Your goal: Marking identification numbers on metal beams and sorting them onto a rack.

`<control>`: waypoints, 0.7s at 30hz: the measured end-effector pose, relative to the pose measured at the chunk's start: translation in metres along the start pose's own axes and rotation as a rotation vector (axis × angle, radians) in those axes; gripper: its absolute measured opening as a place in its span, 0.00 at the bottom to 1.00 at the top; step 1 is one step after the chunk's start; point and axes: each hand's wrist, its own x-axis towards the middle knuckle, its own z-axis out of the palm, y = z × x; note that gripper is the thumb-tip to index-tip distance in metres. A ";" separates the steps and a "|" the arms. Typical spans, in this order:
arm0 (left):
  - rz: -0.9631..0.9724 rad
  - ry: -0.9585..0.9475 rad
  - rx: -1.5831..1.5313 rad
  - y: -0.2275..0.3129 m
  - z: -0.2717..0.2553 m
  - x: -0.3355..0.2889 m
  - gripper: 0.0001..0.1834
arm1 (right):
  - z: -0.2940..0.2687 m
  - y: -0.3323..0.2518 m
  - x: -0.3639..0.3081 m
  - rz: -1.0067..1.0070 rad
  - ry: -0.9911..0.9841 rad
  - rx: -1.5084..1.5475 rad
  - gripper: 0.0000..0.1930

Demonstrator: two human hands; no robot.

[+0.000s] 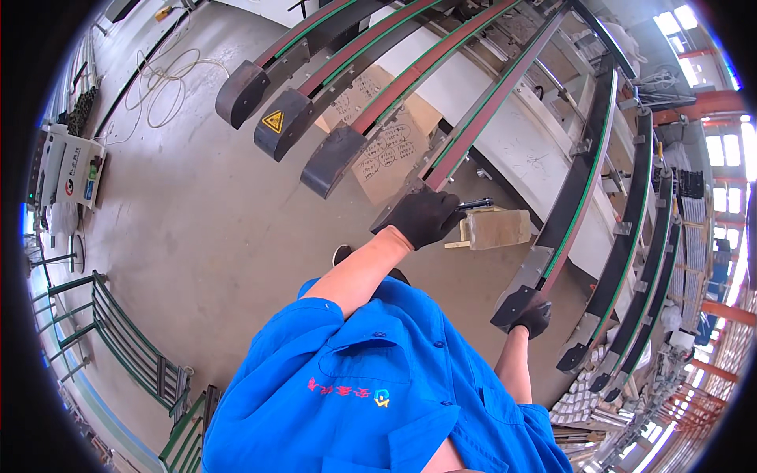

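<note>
My left hand [426,217], in a black glove, is closed round a short black rod-shaped tool [475,204] that sticks out to the right; its exact kind cannot be made out. That hand lies against the near end of a belt conveyor arm [465,150] with a reddish belt and green edge. My right hand [533,318], also gloved in black, has its fingers curled on the dark end of another conveyor arm [519,303] farther right. Part of its fingers is hidden behind that end.
More parallel conveyor arms [339,158] stretch away on both sides, one with a yellow warning sticker [274,121]. Handwritten cardboard [394,150] lies beneath them. A small wooden stool [497,229] stands below my left hand. Green metal racks [126,339] and a loose cable [169,87] are at left.
</note>
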 end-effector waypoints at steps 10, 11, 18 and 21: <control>-0.007 -0.011 -0.014 0.001 -0.004 0.000 0.12 | -0.007 -0.012 -0.006 0.007 0.044 0.142 0.26; -0.007 -0.012 -0.016 0.001 -0.004 0.000 0.12 | -0.009 -0.015 -0.007 0.006 0.044 0.141 0.26; 0.005 0.009 -0.017 0.001 -0.004 0.000 0.12 | -0.018 -0.029 -0.016 0.061 0.057 0.197 0.25; 0.002 0.010 -0.013 0.001 -0.003 0.000 0.12 | -0.020 -0.031 -0.016 0.069 0.040 0.158 0.24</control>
